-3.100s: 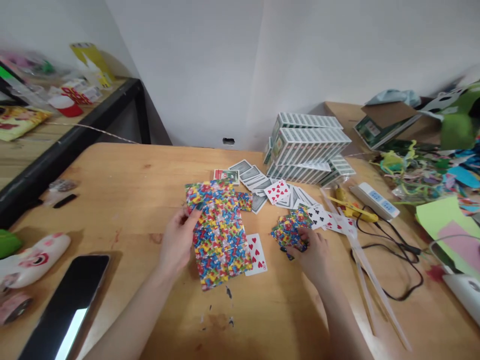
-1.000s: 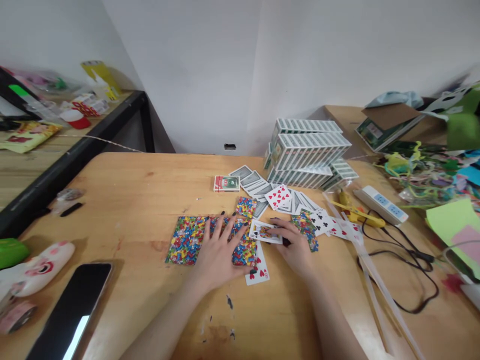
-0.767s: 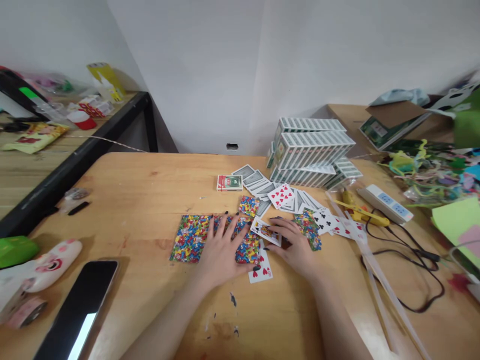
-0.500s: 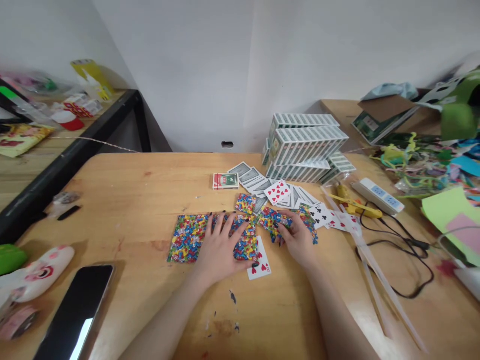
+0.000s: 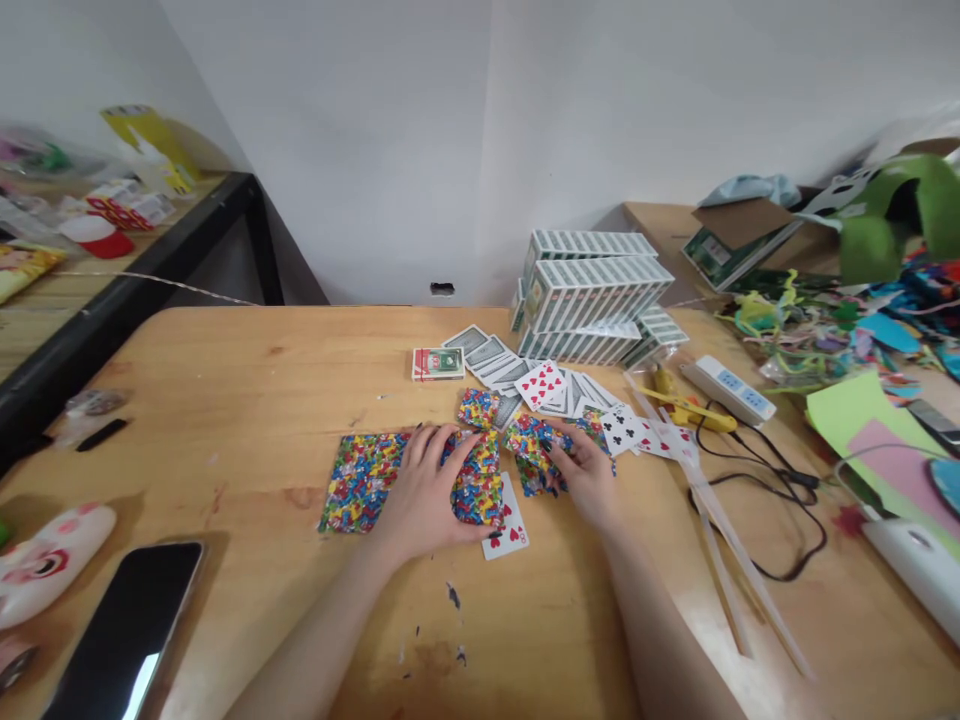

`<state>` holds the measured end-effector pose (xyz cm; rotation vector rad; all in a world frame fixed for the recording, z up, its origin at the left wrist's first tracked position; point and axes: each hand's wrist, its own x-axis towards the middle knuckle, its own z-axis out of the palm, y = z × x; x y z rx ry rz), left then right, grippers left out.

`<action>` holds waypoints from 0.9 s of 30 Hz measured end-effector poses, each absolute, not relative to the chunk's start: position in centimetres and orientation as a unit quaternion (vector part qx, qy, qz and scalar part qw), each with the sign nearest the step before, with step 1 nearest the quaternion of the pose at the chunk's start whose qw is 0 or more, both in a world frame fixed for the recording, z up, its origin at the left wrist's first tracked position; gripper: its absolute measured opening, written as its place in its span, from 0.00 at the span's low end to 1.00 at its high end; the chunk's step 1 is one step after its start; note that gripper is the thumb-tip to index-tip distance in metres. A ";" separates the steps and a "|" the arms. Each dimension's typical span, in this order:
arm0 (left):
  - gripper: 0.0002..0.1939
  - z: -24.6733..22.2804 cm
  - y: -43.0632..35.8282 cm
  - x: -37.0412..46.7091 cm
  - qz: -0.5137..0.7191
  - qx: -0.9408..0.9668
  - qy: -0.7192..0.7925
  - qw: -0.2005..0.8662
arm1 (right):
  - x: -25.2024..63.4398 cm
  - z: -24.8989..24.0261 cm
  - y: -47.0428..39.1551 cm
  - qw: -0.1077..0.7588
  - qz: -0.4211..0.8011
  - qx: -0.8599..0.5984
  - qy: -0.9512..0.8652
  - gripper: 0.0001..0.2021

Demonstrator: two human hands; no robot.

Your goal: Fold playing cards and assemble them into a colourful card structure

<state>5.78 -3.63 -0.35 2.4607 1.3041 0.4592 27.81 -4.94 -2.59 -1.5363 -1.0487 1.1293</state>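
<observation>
Left hand (image 5: pixel 416 505), spread, bearing on patterned panel (image 5: pixel 351 480); right hand (image 5: pixel 589 478) pinching patterned piece (image 5: pixel 529 437) | panel: flat rectangle, multicoloured, long axis left to right, right end overlapping heart card (image 5: pixel 511 528) | wooden table (image 5: pixel 247 410); striped boxes (image 5: pixel 600 292) before pale wall (image 5: pixel 360 150).

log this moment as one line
left hand: spread on colourful sheet | right hand: fingers on colourful piece | rest: eight of hearts, striped boxes, phone

Smooth wooden tabletop (image 5: pixel 255 400); glossy black phone screen (image 5: pixel 124 625); matt wall (image 5: pixel 360 150).
</observation>
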 end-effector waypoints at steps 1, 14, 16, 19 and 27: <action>0.48 -0.4 -3.6 5.8 0.161 0.861 0.456 0.160 | 27.8 -2.6 -4.9 0.462 0.464 -0.623 -0.429 0.21; 0.49 -0.6 -3.7 5.7 0.163 0.861 0.454 0.161 | 28.5 -2.9 -4.8 0.373 0.512 -0.610 -0.476 0.19; 0.49 -0.6 -3.8 5.6 0.161 0.863 0.452 0.160 | 28.8 -3.1 -4.5 0.362 0.522 -0.608 -0.477 0.19; 0.50 -0.6 -3.9 5.6 0.162 0.864 0.451 0.158 | 29.1 -3.0 -4.1 0.349 0.538 -0.598 -0.481 0.19; 0.48 -0.5 -3.9 5.5 0.157 0.866 0.446 0.162 | 28.8 -2.2 -3.8 0.341 0.555 -0.596 -0.470 0.19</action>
